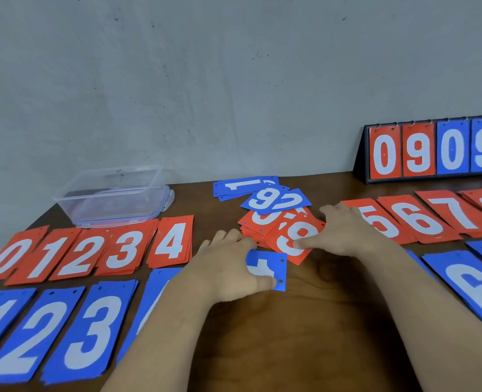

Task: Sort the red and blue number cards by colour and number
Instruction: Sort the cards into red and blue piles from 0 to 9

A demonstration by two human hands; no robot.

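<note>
Head view: the blue card (268, 261) lies mid-table (305, 321), just on my side of the mixed pile (259, 222). Its long axis runs left to right, and its two punched holes sit at the right end. My left hand (234, 267) grips it, thumb on the near edge and fingers curled over the far edge. My right hand (347, 230) lies spread flat on the pile, thumb pressing a red 9 card (283, 240). Five red stacks (78, 256), 0 to 4, line the left side; four red stacks (423, 219), 5 to 8, line the right. Three blue stacks (93, 329), 1 to 3, follow the near edge. One clear box (112, 193) sits back left, and one scoreboard (432, 149) stands at the back right corner.
</note>
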